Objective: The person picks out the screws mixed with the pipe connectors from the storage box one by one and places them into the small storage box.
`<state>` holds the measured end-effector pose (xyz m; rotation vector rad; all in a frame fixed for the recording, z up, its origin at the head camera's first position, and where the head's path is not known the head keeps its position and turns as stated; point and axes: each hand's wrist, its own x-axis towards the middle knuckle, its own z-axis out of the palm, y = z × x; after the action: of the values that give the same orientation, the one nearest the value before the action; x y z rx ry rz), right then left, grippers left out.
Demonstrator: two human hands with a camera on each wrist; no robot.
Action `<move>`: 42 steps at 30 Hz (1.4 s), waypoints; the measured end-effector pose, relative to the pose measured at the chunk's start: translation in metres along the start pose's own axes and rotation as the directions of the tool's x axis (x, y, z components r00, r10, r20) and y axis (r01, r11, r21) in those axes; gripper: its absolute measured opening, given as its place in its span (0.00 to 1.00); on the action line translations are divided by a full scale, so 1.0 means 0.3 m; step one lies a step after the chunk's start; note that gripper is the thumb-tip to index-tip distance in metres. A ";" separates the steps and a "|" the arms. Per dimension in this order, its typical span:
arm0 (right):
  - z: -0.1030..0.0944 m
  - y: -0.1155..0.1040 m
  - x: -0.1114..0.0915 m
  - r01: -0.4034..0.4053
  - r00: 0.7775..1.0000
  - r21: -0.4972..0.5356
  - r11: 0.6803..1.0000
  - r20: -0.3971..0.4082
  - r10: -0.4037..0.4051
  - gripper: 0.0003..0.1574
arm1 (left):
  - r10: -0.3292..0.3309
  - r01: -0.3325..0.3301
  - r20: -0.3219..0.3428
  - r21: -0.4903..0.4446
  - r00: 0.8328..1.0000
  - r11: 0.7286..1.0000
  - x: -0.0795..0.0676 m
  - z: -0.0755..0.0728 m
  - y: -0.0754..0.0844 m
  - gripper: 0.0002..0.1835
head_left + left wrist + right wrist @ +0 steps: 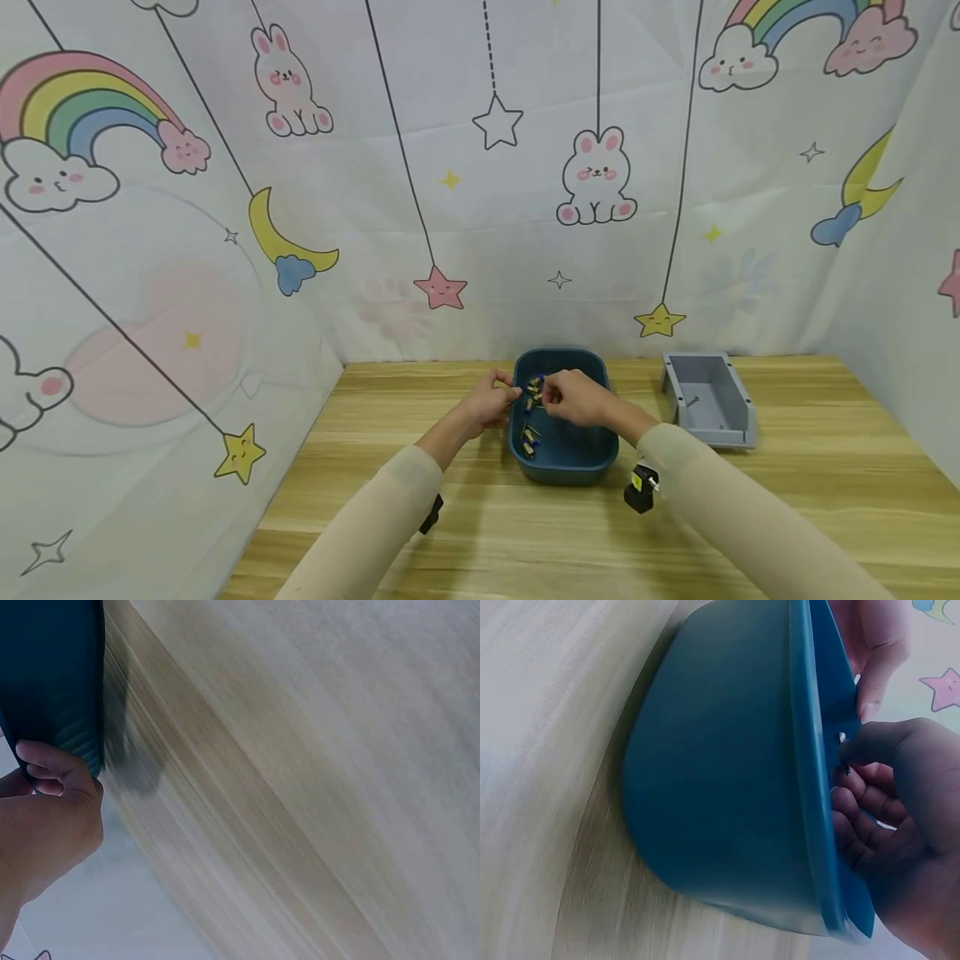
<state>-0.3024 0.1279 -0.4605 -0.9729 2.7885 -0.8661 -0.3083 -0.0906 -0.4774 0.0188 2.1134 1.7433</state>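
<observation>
Dark-blue bin (567,477) is gripped on its left side by left hand (489,403); small metallic piece (842,738) is pinched in right hand (576,398), fingers narrow.

The tub (566,476) is plain dark teal blue and the small parts (528,448) are brassy gold with bright blue bits, while the tray (716,437) is plain grey. The tabletop (525,546) carries streaky wood grain in honey yellow and brown, the sleeves (367,533) are plain cream, and the right wrist's black device (640,498) bears a yellow patch. The white cloth (510,225) is printed with pink, yellow, green and blue rainbows (86,83), white rabbits (597,183) with pink ears, yellow moons (273,237), and pink or yellow stars (441,289).
</observation>
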 end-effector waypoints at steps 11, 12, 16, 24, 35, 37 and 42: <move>-0.022 -0.006 -0.030 0.011 1.000 0.016 1.000 0.008 -0.011 0.07 | -0.004 0.004 -0.007 0.006 1.000 1.000 -0.004 0.004 0.010 0.15; -0.024 -0.006 -0.031 0.014 1.000 0.018 1.000 0.008 -0.015 0.07 | -0.005 0.005 -0.006 0.005 1.000 1.000 -0.004 0.004 0.010 0.14; -0.028 -0.002 -0.036 0.024 1.000 0.018 1.000 0.006 -0.024 0.07 | -0.008 0.008 0.004 -0.004 1.000 1.000 -0.003 0.003 0.008 0.15; -0.038 0.014 -0.059 0.032 0.999 0.038 0.999 -0.018 -0.032 0.08 | -0.002 0.002 0.019 -0.003 1.000 1.000 0.007 -0.003 -0.002 0.14; -0.055 0.055 -0.091 0.035 0.998 0.034 0.999 -0.050 -0.034 0.08 | 0.004 -0.004 0.038 -0.009 0.999 1.000 0.002 -0.006 -0.003 0.14; -0.059 0.057 -0.094 0.028 0.999 0.041 0.999 -0.047 -0.027 0.08 | 0.006 -0.006 0.038 -0.008 0.999 1.000 -0.001 -0.006 -0.002 0.15; -0.067 0.059 -0.102 0.029 0.999 0.042 0.999 -0.043 -0.027 0.08 | 0.007 -0.006 0.037 -0.006 0.999 1.000 -0.002 -0.004 -0.001 0.15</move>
<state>-0.2925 0.1671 -0.4568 -1.0007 2.7858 -0.9568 -0.3080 -0.0919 -0.4773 0.0561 2.0842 1.7391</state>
